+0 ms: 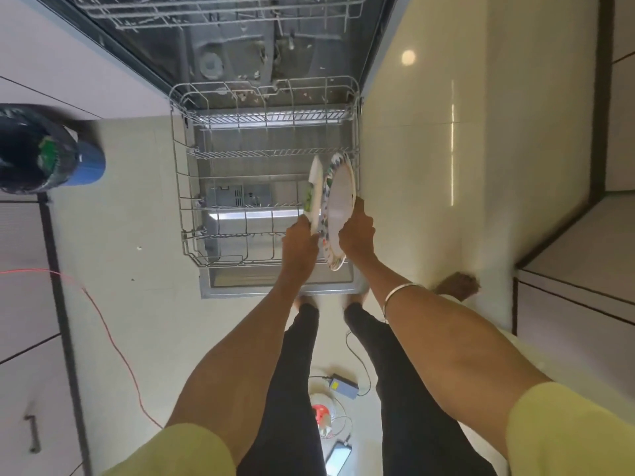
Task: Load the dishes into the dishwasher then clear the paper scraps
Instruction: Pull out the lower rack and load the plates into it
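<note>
Slotting two plates on edge at the rack's (264, 159) right side, I judge them stiff, breakable and slick, best held by the rim. My left hand (299, 240) curls round the near rim of the white plate (315, 192); my right hand (357, 231) grips the patterned plate (338, 201) likewise. Neither is released yet.

Home kitchen.
Open dishwasher (240, 46) with pulled-out wire rack (213, 187) at centre, lined bin (37, 149) at left, pale cabinets (20, 304), glossy tiled floor (429, 166).
</note>
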Action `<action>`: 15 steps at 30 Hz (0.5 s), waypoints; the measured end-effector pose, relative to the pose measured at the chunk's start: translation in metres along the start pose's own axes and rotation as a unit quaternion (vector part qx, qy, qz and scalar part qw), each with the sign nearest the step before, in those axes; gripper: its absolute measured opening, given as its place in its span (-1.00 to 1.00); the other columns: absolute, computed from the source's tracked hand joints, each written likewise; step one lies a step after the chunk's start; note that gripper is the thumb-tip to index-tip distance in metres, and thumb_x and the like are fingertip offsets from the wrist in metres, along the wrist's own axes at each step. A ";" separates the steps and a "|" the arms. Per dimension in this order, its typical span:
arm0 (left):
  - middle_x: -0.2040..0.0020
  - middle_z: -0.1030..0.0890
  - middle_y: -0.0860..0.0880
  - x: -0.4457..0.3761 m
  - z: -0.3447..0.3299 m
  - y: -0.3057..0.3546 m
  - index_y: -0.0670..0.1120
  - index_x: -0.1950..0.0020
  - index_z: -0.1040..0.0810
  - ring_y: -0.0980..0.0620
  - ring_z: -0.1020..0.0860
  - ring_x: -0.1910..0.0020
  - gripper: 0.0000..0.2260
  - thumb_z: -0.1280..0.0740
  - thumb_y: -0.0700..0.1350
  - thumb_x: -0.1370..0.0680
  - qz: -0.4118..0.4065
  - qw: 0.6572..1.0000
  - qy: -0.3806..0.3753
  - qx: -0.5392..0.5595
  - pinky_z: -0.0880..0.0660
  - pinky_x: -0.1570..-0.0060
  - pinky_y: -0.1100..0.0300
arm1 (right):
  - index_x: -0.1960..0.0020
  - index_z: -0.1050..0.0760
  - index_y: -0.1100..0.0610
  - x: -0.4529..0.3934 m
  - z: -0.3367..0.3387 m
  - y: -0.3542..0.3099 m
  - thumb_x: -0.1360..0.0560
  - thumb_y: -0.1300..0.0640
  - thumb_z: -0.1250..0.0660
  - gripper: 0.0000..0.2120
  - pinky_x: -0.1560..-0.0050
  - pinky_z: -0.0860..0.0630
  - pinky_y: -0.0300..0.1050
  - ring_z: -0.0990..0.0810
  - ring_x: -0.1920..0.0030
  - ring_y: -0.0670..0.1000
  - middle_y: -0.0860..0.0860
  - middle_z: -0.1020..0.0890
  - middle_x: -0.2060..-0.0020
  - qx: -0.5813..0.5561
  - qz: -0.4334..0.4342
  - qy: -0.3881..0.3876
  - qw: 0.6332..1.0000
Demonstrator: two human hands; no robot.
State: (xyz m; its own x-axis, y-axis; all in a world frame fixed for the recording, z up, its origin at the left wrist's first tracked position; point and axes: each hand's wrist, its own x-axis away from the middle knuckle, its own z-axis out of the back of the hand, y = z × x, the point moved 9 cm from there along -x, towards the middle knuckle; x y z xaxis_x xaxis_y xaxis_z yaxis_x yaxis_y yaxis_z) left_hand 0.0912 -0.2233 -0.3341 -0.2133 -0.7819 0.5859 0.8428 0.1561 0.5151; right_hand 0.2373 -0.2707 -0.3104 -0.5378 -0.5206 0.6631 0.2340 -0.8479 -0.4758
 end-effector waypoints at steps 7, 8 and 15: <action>-0.17 -0.57 -0.16 0.008 -0.023 -0.002 -0.13 -0.26 -0.38 -0.20 -0.66 0.03 -0.68 -0.36 -0.06 -0.58 -0.029 0.997 0.014 -0.071 -0.66 0.16 -0.12 | -0.42 -0.25 0.22 -0.004 -0.005 0.007 -0.61 0.24 -0.22 -0.60 -0.14 -0.50 0.04 -0.55 -0.21 0.24 0.23 -0.54 -0.24 0.006 -0.034 -0.046 0.998; -0.19 -0.56 -0.17 0.010 -0.021 -0.001 -0.15 -0.28 -0.38 -0.21 -0.66 0.01 -0.67 -0.34 -0.05 -0.59 -0.031 0.996 0.012 -0.077 -0.65 0.15 -0.12 | -0.42 -0.24 0.23 -0.005 -0.006 0.009 -0.61 0.22 -0.24 -0.59 -0.15 -0.50 0.03 -0.55 -0.23 0.24 0.23 -0.53 -0.25 0.006 -0.040 -0.056 0.998; -0.23 -0.52 -0.16 0.028 0.001 0.003 -0.15 -0.33 -0.35 -0.21 -0.61 -0.09 -0.58 -0.33 0.05 -0.59 -0.030 0.997 0.003 -0.068 -0.63 0.06 -0.14 | -0.53 -0.05 0.20 0.009 0.008 0.015 -0.52 0.10 -0.39 -0.26 -0.25 -0.48 0.08 -0.48 -0.31 0.26 0.24 -0.42 -0.36 -0.013 -0.064 -0.035 0.997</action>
State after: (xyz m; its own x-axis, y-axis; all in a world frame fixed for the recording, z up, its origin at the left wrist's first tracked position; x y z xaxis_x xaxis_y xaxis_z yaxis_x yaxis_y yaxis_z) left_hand 0.0873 -0.2443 -0.3156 -0.2629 -0.7916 0.5515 0.8877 0.0254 0.4597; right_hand 0.2428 -0.2889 -0.3072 -0.5041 -0.4144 0.7577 0.1457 -0.9056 -0.3983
